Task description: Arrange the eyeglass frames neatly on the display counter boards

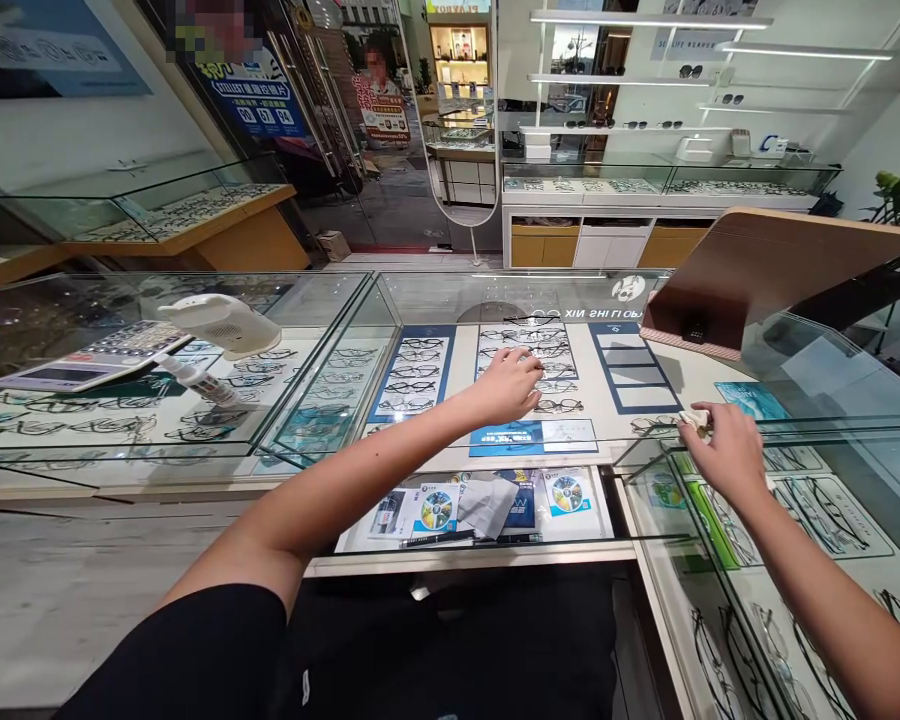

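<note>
"Hands first: how were they placed?"

"Left hand (508, 383) and right hand (726, 445) were well apart. The left was stretched forward over the glass showcase, palm down, its fingers bent above a column of spectacle frames (559, 406). Whether the fingertips gripped a frame could not be told."

"And the right?"

"It was closed on a crumpled white cloth (694, 418), pinched between thumb and fingers near the glass edge where two cases met."

"Where exactly did the frames lie?"

"At the centre of the display, in a stacked column; the left hand partly covered them. A navy-bordered tray (445, 372) bearing more frames lay to their left, and a slotted navy tray (647, 409) to their right. Just below, on the near side, was a blue card (506, 438)."

"What occupied the nearer and outer zones?"

"Below the card, a compartment held printed leaflets (437, 508) and dark pens (439, 539). At left, a white device (225, 325) stood beside a small spray bottle (208, 384). At right, a tilted brown panel (784, 262) rose above the counter."

"And the background?"

"An oval standing mirror (461, 180) stood across the room, beside wall shelves (649, 19), some carrying sunglasses (690, 71)."
</note>
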Motion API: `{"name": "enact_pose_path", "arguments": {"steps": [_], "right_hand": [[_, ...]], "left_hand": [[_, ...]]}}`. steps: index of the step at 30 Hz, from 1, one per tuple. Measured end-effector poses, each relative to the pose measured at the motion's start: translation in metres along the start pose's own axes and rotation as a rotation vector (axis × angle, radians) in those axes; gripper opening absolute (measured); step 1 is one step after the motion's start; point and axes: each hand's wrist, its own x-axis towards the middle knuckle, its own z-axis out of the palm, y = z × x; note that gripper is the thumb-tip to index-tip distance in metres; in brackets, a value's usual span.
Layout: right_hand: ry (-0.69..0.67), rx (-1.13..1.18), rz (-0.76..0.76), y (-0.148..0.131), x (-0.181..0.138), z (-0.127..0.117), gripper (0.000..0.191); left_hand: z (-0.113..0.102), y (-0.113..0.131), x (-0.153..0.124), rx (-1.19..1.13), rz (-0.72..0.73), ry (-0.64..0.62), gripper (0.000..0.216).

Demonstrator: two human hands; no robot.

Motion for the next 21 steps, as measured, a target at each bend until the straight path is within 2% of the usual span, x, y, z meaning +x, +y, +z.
{"name": "enact_pose_path", "arguments": {"steps": [6,9,12,14,15,16,18,20,21], "right_hand": [[-0.003,0.014,-0.002,-0.001,0.000,-0.002,0.054],[0.005,0.019,0.000,-0.002,-0.001,-0.003,0.053],[0.011,0.024,0.002,-0.004,-0.001,-0.003,0.051],[0.013,0.028,-0.001,-0.005,-0.001,-0.003,0.048],[0.014,0.028,-0.002,-0.005,-0.001,-0.003,0.047],[0.017,0.028,-0.001,-0.006,-0.001,-0.003,0.046],[0.021,0.028,0.004,-0.007,-0.002,-0.004,0.045],[0.021,0.027,0.008,-0.009,-0.003,-0.005,0.044],[0.020,0.028,0.006,-0.010,-0.003,-0.006,0.042]], "left_hand": [[0.007,-0.001,-0.001,0.047,0.020,-0.002,0.038],[0.003,0.000,-0.003,0.073,0.024,0.010,0.038],[-0.008,0.015,-0.010,0.060,0.050,0.164,0.038],[-0.012,0.035,-0.018,-0.055,0.133,0.272,0.033],[-0.010,0.048,-0.023,-0.156,0.194,0.275,0.030],[-0.007,0.061,-0.028,-0.277,0.250,0.228,0.028],[0.010,0.084,-0.038,-0.527,0.289,-0.018,0.031],[0.036,0.099,-0.043,-0.698,0.210,-0.269,0.042],[0.052,0.103,-0.041,-0.746,0.149,-0.335,0.043]]}}
